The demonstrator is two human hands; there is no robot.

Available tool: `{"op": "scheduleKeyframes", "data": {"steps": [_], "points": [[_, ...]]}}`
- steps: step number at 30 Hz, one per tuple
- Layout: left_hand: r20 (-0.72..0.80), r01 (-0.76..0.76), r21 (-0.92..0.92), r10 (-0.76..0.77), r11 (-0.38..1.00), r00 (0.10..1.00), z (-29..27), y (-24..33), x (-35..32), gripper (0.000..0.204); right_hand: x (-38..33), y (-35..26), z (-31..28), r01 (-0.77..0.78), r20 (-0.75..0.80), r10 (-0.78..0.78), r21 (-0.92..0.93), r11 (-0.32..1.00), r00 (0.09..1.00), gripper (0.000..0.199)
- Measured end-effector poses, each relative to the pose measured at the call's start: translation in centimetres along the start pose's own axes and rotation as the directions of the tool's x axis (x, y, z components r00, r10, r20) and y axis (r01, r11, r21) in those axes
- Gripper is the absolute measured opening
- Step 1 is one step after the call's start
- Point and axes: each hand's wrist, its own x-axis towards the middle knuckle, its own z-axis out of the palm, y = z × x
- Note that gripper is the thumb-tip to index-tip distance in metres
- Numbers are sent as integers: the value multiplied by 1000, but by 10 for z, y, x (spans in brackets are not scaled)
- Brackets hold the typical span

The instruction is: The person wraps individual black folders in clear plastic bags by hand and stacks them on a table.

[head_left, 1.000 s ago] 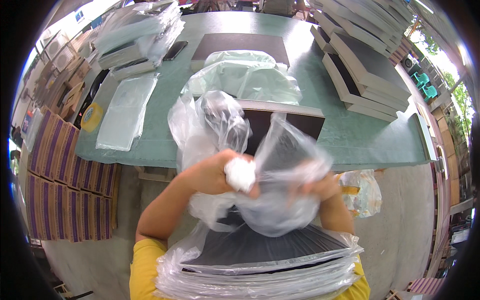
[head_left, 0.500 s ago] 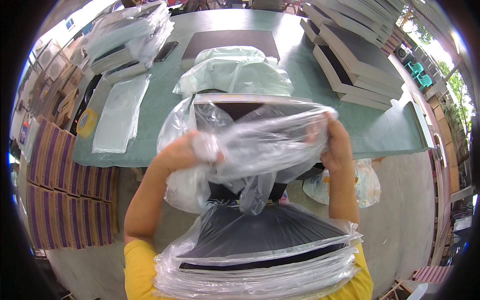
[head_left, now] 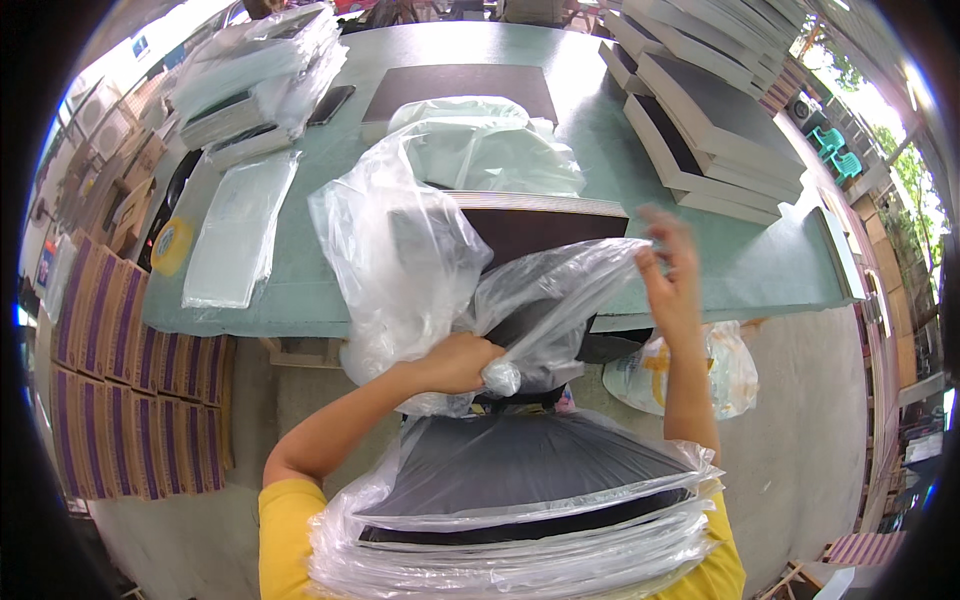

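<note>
Here, film [head_left: 395, 285] clutched by left fingers [head_left: 470, 356], pinched by right fingers [head_left: 679, 243], partly covers dark panels [head_left: 540, 227]; tape [head_left: 173, 247] leftward.

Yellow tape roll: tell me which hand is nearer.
Left: the left hand is to the right of the yellow tape roll and lower in the view; the right hand is much farther right.

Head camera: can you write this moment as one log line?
left hand: gripping bunched clear plastic | right hand: at plastic's raised end, blurred | dark board: partly behind plastic

Left hand [head_left: 455, 362] lowered beyond worktop's [head_left: 760, 265] near edge since 0.5 s ago; clear plastic [head_left: 560, 272] slants steeper to right hand [head_left: 672, 278].
</note>
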Motion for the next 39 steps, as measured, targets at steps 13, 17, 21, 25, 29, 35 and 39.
{"op": "scheduleKeyframes", "data": {"steps": [13,17,21,25,29,35,39], "points": [[-9,-68,-799,102,597,995,-101,14,-61,17,-17,-21,2,-383,954,-285,297,875,89,40],[82,-388,-693,601,608,795,-112,35,-66,28,-38,-6,8,295,844,495,-536,791,206,63],[274,-14,232,-52,973,960,-71,42,-72,27,-20,-1,-14,458,768,528,-640,618,361,32],[56,77,448,-114,891,992,-71,28,-69,19,-47,-20,-10,760,815,407,-554,340,412,25],[73,157,507,-223,847,972,-65,33,-64,17,-30,-28,-8,679,779,539,-586,442,322,22],[211,-35,-208,80,977,974,-41,24,-84,21,8,-14,-27,-50,66,76,-333,942,995,21],[-570,17,-742,-644,670,510,-68,-28,-111,19,-9,7,3,157,258,-95,-234,960,962,45]]}}
